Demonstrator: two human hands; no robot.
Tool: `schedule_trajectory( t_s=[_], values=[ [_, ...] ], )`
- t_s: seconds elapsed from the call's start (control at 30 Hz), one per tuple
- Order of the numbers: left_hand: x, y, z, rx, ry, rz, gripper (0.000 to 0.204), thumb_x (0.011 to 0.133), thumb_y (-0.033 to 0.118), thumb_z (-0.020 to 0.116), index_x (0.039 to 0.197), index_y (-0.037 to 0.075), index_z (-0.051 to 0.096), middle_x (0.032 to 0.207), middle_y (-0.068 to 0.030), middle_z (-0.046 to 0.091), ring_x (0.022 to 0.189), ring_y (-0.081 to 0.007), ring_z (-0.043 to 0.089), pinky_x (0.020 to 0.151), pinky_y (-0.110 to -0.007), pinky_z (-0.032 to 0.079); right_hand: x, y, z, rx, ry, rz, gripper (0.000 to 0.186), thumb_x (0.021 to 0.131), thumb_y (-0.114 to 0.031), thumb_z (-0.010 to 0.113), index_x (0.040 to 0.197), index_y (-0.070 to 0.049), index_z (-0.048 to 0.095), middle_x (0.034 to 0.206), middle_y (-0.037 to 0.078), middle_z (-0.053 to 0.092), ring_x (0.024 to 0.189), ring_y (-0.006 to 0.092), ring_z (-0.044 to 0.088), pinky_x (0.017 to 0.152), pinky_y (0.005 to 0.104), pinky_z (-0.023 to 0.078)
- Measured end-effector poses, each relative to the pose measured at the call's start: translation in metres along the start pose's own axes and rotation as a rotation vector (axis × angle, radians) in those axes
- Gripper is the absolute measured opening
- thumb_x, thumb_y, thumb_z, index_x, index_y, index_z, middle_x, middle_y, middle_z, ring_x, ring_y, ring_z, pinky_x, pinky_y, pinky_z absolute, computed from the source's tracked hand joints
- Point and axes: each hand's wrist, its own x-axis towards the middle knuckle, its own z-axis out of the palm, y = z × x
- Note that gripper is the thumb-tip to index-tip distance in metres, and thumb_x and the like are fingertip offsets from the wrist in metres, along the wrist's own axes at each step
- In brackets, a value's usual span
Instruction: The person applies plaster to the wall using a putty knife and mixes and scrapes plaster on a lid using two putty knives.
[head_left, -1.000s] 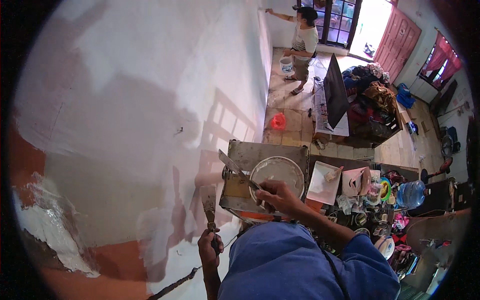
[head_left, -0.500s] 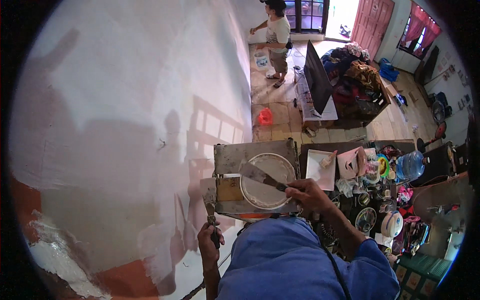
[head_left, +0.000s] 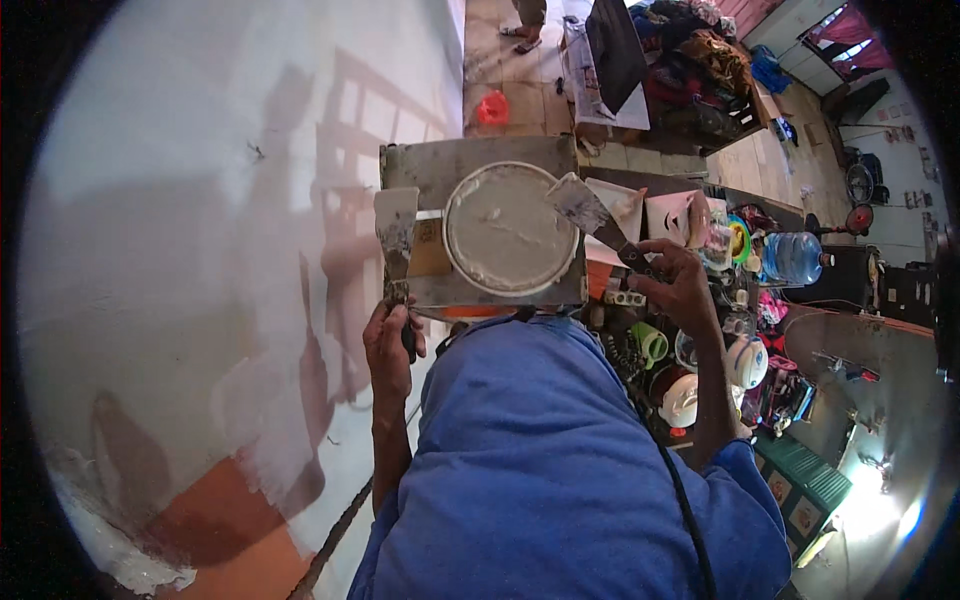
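My left hand [head_left: 392,345] is closed round the dark handle of a wide putty knife [head_left: 397,222], its smeared blade pointing away from me at the left edge of a grey stand top [head_left: 412,165]. My right hand [head_left: 678,285] grips a second putty knife [head_left: 594,214] by its handle. That blade carries grey-white smears and its tip reaches the right rim of a round white tub [head_left: 447,253]. Pale, thick filler paste [head_left: 508,225] fills the tub, its surface ridged and lumpy. Beside the tub lies a brown cardboard piece [head_left: 430,252].
A wall [head_left: 200,250], partly white with a bare orange patch [head_left: 235,530], rises at my left. On the right, a cluttered counter holds a blue water jug [head_left: 792,258] and pots. Farther off are a television [head_left: 613,55], a heap of cloth [head_left: 715,60] and a red bag [head_left: 493,107].
The right putty knife has moved from over the paste to the tub's right side. My view has tilted down, leaving only the far person's legs showing.
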Motion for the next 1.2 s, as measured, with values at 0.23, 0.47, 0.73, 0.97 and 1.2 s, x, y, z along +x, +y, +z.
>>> schedule_trajectory(
  t_s=[0.23,0.47,0.73,0.97,1.2],
  values=[
    [0.014,-0.003,0.014,0.036,-0.02,0.054,0.025,0.086,0.023,0.043,0.097,0.002,0.052,0.081,-0.0066,0.056,0.055,-0.012,0.054,0.05,-0.024,0.046,-0.01,0.007,0.007,0.023,-0.093,0.102,0.035,0.068,-0.005,0.065,0.102,0.0,0.059,0.078,0.007,0.063,0.063,0.0078,0.056,0.056,0.0223,0.047],
    [0.045,-0.008,0.024,-0.056,-0.054,0.1,0.031,0.09,0.024,0.039,0.11,0.001,0.048,0.104,-0.0094,0.058,0.058,-0.015,0.06,0.051,-0.025,0.048,-0.014,0.021,-0.001,-0.134,-0.151,0.116,0.035,0.069,-0.011,0.068,0.103,-0.007,0.062,0.095,0.011,0.063,0.084,0.0143,0.058,0.076,0.0294,0.046],
    [0.067,-0.006,0.034,0.004,-0.101,0.144,0.032,0.089,0.024,0.041,0.111,0.003,0.05,0.101,-0.0069,0.059,0.052,-0.0105,0.056,0.051,-0.023,0.047,-0.008,0.02,0.009,-0.128,-0.14,-0.026,0.034,0.069,-0.011,0.067,0.102,-0.006,0.062,0.092,0.01,0.064,0.08,0.013,0.058,0.074,0.0276,0.046],
    [0.074,-0.003,0.031,0.07,-0.104,0.173,0.031,0.088,0.024,0.042,0.109,0.003,0.051,0.102,-0.0091,0.06,0.046,-0.0084,0.049,0.048,-0.021,0.045,-0.001,0.01,0.017,-0.125,-0.139,0.084,0.037,0.068,-0.011,0.066,0.103,0.0,0.06,0.087,0.009,0.065,0.077,0.0108,0.059,0.072,0.0258,0.047],
    [0.084,-0.006,0.031,0.04,-0.132,0.179,0.029,0.088,0.023,0.042,0.107,0.002,0.051,0.103,-0.0097,0.06,0.046,-0.0083,0.049,0.048,-0.023,0.046,0.007,0.013,0.022,-0.19,-0.127,-0.033,0.035,0.069,-0.011,0.066,0.103,-0.002,0.061,0.093,0.01,0.063,0.081,0.0124,0.059,0.074,0.0267,0.047]
  ],
)
